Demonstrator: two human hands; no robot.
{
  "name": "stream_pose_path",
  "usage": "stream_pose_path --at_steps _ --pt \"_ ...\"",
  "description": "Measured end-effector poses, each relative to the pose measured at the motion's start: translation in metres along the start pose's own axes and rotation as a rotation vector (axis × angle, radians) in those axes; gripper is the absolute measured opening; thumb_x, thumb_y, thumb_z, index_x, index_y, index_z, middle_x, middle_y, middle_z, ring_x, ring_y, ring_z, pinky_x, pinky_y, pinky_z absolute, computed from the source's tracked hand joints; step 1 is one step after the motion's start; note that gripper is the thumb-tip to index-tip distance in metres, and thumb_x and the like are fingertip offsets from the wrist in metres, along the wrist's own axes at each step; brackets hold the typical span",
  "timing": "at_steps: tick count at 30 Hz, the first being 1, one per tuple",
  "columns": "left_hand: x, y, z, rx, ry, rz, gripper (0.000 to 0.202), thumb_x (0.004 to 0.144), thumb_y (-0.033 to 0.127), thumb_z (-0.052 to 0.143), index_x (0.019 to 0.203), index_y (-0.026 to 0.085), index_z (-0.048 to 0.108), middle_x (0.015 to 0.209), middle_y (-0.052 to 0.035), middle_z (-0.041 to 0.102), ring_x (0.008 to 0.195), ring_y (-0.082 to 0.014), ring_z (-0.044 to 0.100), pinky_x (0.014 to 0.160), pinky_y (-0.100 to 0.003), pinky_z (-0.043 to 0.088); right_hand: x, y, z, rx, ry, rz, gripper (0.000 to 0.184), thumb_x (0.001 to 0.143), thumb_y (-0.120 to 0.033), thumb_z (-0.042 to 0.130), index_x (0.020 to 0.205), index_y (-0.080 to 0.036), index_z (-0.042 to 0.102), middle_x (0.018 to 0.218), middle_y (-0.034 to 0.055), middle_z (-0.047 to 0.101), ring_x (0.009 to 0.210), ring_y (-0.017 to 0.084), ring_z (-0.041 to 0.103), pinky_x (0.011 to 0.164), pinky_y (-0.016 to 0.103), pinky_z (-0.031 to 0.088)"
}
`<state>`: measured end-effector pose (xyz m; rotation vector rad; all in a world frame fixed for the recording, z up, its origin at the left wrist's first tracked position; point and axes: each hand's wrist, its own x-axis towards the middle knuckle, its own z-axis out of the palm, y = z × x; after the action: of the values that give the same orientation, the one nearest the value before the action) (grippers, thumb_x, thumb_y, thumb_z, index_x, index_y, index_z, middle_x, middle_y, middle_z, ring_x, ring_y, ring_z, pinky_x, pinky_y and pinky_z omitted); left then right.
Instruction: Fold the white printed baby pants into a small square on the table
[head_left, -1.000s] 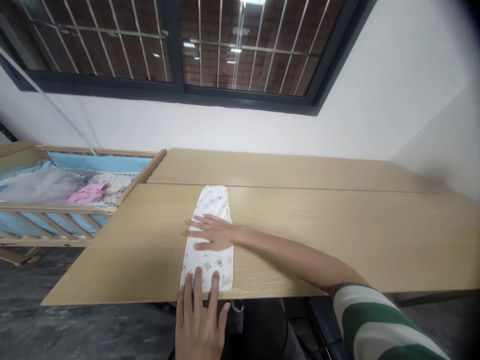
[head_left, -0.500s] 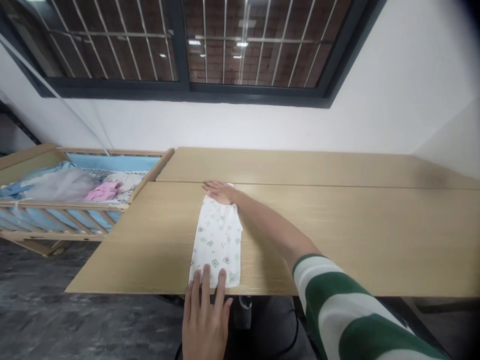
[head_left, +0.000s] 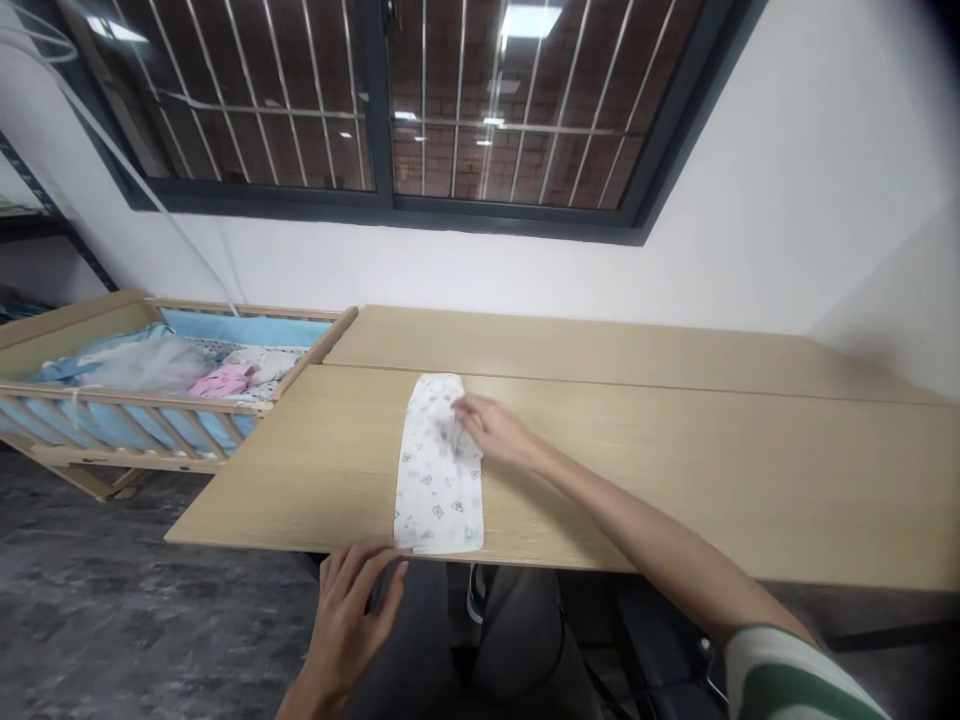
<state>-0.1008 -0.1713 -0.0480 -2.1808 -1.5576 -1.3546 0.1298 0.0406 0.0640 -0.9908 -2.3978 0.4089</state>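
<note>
A long folded piece of white baby clothing (head_left: 435, 490) with small green and grey prints lies on the table, its near end close to the front edge. My right hand (head_left: 495, 430) is over its upper right side, fingers drawn together in a pinch at the fabric. Some blur at those fingertips hides how much cloth they hold. At the lower left corner of the garment, my left hand (head_left: 352, 605) touches the table edge with its fingertips. Its fingers are curved and the thumb stands apart from them.
The pale wooden table (head_left: 675, 470) reaches far right, with a seam along its back part. Left of it stands a wooden crib (head_left: 142, 400) holding pink cloth (head_left: 223, 380) and white netting (head_left: 154, 362). A barred window (head_left: 517, 110) is above the white wall.
My right hand has come down from the garment's far end to its right side, and its flat fingers have closed together. My left hand has shifted left to the near corner.
</note>
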Motion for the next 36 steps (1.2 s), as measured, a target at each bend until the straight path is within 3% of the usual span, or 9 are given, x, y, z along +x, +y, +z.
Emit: stream_pose_path --at_steps 3,7,14,20,23,27,31,33,36 --pt "0.009 -0.001 0.004 -0.005 -0.028 0.034 0.020 0.097 0.021 0.063 0.116 0.025 0.064 0.112 -0.0043 0.072 0.104 -0.0213 0.066 0.090 -0.036 0.046 -0.059 -0.037 0.007 0.025 -0.264 -0.193 0.034 0.104 -0.032 0.044 0.126 -0.016 0.065 0.119 0.0135 0.071 0.108 0.024 0.067 0.096 0.040 0.051" --pt "0.016 0.002 0.016 0.020 -0.144 0.139 0.027 0.098 0.027 0.063 0.124 0.024 0.062 0.120 -0.0069 0.071 0.111 -0.0238 0.065 0.095 -0.038 0.045 -0.108 -0.059 0.030 -0.097 -0.356 -0.346 0.054 0.100 -0.035 0.056 0.150 -0.017 0.047 0.147 0.0169 0.055 0.132 0.029 0.053 0.110 0.044 0.044" --pt "0.014 0.001 0.021 -0.029 -0.172 0.252 0.025 0.100 0.011 0.053 0.121 0.022 0.063 0.110 -0.0033 0.074 0.101 -0.0193 0.066 0.093 -0.037 0.044 -0.127 -0.065 0.044 -0.144 -0.221 -0.286 0.029 0.104 -0.020 0.044 0.125 -0.012 0.063 0.119 0.0157 0.067 0.114 0.024 0.061 0.100 0.037 0.050" --pt "0.023 0.031 -0.010 -0.148 -0.162 0.229 0.023 0.100 0.011 0.053 0.119 0.021 0.063 0.101 -0.0026 0.073 0.092 -0.0160 0.066 0.090 -0.033 0.045 -0.135 -0.103 0.007 -0.007 -0.288 -0.135 0.024 0.105 -0.022 0.040 0.111 -0.016 0.063 0.102 0.0105 0.066 0.097 0.021 0.064 0.088 0.033 0.053" --pt "0.060 0.038 -0.026 -0.221 -0.096 0.197 0.023 0.099 0.013 0.057 0.118 0.023 0.064 0.101 -0.0024 0.072 0.094 -0.0146 0.066 0.087 -0.028 0.049 -0.118 -0.113 -0.026 0.142 -0.275 -0.047 0.026 0.107 -0.031 0.039 0.111 -0.019 0.062 0.104 0.0083 0.066 0.098 0.020 0.064 0.088 0.033 0.052" --pt "0.153 0.024 -0.023 -0.237 -0.111 0.105 0.013 0.098 0.027 0.062 0.107 0.024 0.071 0.102 -0.0003 0.075 0.097 -0.0161 0.068 0.087 -0.026 0.052 -0.061 -0.084 -0.054 0.310 -0.121 0.019 0.026 0.105 -0.035 0.047 0.118 -0.020 0.064 0.113 0.0078 0.069 0.102 0.021 0.064 0.090 0.035 0.050" --pt "0.237 -0.010 0.023 -0.264 -0.323 -0.209 0.020 0.093 0.027 0.062 0.109 0.019 0.072 0.110 -0.0035 0.076 0.104 -0.0200 0.068 0.098 -0.032 0.050 0.006 -0.020 -0.045 0.370 0.021 0.153 0.026 0.094 -0.038 0.062 0.106 -0.016 0.068 0.105 0.0071 0.072 0.095 0.021 0.065 0.085 0.033 0.051" --pt "0.256 -0.028 0.055 -0.259 -0.379 -0.266 0.021 0.092 0.024 0.062 0.107 0.015 0.073 0.110 -0.0069 0.076 0.103 -0.0209 0.068 0.098 -0.033 0.051 0.031 0.010 -0.029 0.380 0.032 0.260 0.026 0.092 -0.038 0.063 0.104 -0.015 0.069 0.099 0.0063 0.072 0.088 0.020 0.066 0.079 0.031 0.051" --pt "0.259 -0.051 0.098 -0.226 -0.440 -0.363 0.020 0.092 0.024 0.063 0.103 0.010 0.072 0.102 -0.0107 0.076 0.092 -0.0207 0.070 0.088 -0.035 0.056 0.052 0.044 0.001 0.322 -0.011 0.409 0.019 0.090 -0.029 0.064 0.100 -0.014 0.068 0.093 0.0059 0.072 0.081 0.017 0.065 0.074 0.028 0.051"
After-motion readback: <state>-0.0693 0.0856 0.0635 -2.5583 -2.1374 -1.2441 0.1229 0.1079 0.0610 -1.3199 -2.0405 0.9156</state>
